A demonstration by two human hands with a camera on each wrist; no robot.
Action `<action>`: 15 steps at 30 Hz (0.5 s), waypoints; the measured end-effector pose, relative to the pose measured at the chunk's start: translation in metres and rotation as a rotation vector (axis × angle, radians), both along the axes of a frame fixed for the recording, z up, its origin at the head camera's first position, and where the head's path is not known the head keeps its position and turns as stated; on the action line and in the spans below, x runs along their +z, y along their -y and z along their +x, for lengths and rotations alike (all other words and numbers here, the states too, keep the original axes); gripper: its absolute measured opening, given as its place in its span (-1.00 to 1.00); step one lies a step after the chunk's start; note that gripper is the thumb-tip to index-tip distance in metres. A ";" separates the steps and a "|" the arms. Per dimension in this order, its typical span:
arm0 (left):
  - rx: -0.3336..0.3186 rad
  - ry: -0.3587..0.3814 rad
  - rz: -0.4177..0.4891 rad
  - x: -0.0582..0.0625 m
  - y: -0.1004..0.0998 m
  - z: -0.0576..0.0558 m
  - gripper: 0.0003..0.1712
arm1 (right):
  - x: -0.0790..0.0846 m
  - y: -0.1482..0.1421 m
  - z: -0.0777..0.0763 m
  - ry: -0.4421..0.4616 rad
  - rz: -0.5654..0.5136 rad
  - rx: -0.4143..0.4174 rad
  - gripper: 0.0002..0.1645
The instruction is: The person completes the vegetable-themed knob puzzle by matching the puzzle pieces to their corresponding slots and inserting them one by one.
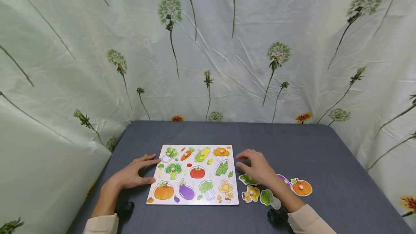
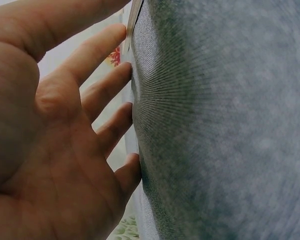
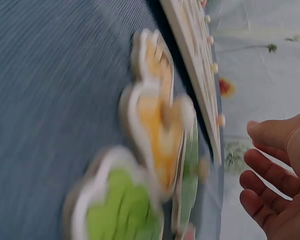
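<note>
A white vegetable puzzle board (image 1: 191, 203) lies on the dark table. Knobbed radish (image 1: 169, 154), carrot (image 1: 187, 153), corn (image 1: 202, 154) and broccoli (image 1: 173, 172) pieces sit in its top and middle rows. My left hand (image 1: 138, 172) rests at the board's left edge, fingers spread and thumb on the side. Just off the right edge hovers my right hand (image 1: 258, 167), fingers loosely bent with nothing held in the right wrist view. Below it lie a green leafy piece (image 1: 247, 180), a mushroom piece (image 3: 147, 120) and a cabbage piece (image 3: 125, 205).
Partly behind the right forearm is a purple piece (image 1: 283, 180), beside an orange pumpkin piece (image 1: 301, 188). A grey cloth covers the table (image 1: 325, 154). A pale curtain (image 1: 234, 64) with dandelion prints hangs behind and at both sides.
</note>
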State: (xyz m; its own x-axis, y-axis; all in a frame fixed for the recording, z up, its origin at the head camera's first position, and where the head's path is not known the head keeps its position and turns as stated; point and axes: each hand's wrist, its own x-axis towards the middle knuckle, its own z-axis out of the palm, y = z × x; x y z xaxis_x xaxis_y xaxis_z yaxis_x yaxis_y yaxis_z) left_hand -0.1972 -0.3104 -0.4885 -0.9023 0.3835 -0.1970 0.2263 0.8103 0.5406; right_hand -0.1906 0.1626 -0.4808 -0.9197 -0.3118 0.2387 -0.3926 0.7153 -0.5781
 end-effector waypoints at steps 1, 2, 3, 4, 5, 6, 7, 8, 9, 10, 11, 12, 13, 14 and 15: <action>0.002 0.003 -0.001 0.000 0.000 0.000 -0.06 | 0.000 -0.005 0.001 0.000 0.008 -0.009 -0.80; 0.003 0.005 -0.004 0.000 0.001 0.000 -0.06 | 0.000 -0.010 0.002 -0.003 0.016 -0.016 -0.80; 0.012 0.013 -0.002 0.000 0.001 0.000 -0.05 | -0.001 -0.015 0.003 -0.006 0.023 -0.021 -0.80; 0.005 0.008 -0.003 0.000 0.001 0.000 -0.06 | -0.001 -0.020 0.004 -0.008 0.030 -0.029 -0.79; 0.003 0.008 0.004 0.000 0.001 0.000 -0.06 | -0.002 -0.025 0.005 -0.007 0.036 -0.037 -0.79; -0.001 0.006 0.008 -0.001 0.001 0.000 -0.06 | -0.002 -0.030 0.006 -0.002 0.043 -0.045 -0.79; -0.003 0.005 0.016 -0.001 0.001 0.000 -0.07 | -0.003 -0.035 0.007 0.001 0.048 -0.051 -0.78; -0.007 0.002 0.020 -0.001 0.001 0.001 -0.07 | -0.004 -0.040 0.008 0.006 0.051 -0.058 -0.77; -0.009 0.001 0.026 -0.001 0.001 0.001 -0.07 | -0.004 -0.045 0.009 0.012 0.052 -0.068 -0.77; -0.014 -0.002 0.030 -0.001 0.001 0.001 -0.08 | -0.005 -0.049 0.011 0.016 0.053 -0.079 -0.76; -0.010 0.002 0.034 -0.001 0.001 0.001 -0.07 | -0.006 -0.054 0.012 0.018 0.055 -0.088 -0.76; -0.010 0.001 0.033 0.000 0.001 0.000 -0.07 | -0.007 -0.059 0.013 0.017 0.056 -0.099 -0.76; -0.009 0.000 0.032 0.000 0.000 0.001 -0.08 | -0.008 -0.063 0.013 0.014 0.053 -0.108 -0.75; -0.007 -0.001 0.030 0.000 0.000 0.000 -0.07 | -0.009 -0.067 0.014 0.007 0.052 -0.117 -0.75; -0.005 -0.001 0.029 0.000 0.000 0.000 -0.07 | -0.010 -0.071 0.015 -0.002 0.054 -0.123 -0.74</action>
State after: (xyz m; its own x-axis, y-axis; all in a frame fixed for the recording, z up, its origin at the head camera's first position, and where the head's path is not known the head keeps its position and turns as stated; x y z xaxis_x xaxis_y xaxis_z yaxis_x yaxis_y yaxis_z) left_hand -0.1968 -0.3104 -0.4885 -0.9004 0.3938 -0.1847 0.2311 0.7929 0.5639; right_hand -0.1757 0.2332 -0.4905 -0.9513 -0.2088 0.2266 -0.3009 0.7881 -0.5370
